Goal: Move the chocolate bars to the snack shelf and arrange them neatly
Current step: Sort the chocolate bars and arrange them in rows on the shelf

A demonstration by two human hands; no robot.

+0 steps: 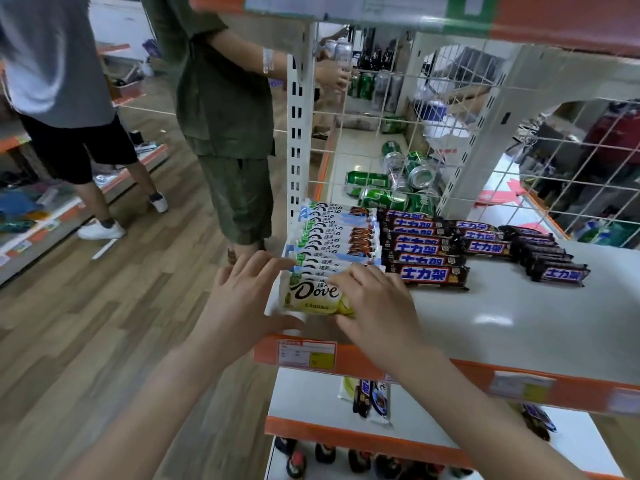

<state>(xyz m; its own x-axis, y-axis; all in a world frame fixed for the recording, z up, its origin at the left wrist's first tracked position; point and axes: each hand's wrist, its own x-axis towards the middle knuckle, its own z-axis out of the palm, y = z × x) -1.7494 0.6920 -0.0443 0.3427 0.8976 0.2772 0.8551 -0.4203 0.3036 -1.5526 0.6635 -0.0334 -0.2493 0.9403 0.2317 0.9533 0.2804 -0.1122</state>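
The shelf [519, 317] is filled with a white bar row [334, 237] and dark bars [429, 252] beside it. The front Dove bar [311, 295] is pinched by the right grip [375, 303]. Its end is touched by the spread left grip [242, 296]

The right hand [375, 306] covers the right end of the front Dove bar [313, 296], and the small print under its logo is too blurred to read. The price label [307, 355] is unreadable too. 2 bystanders are cut off by the top edge.
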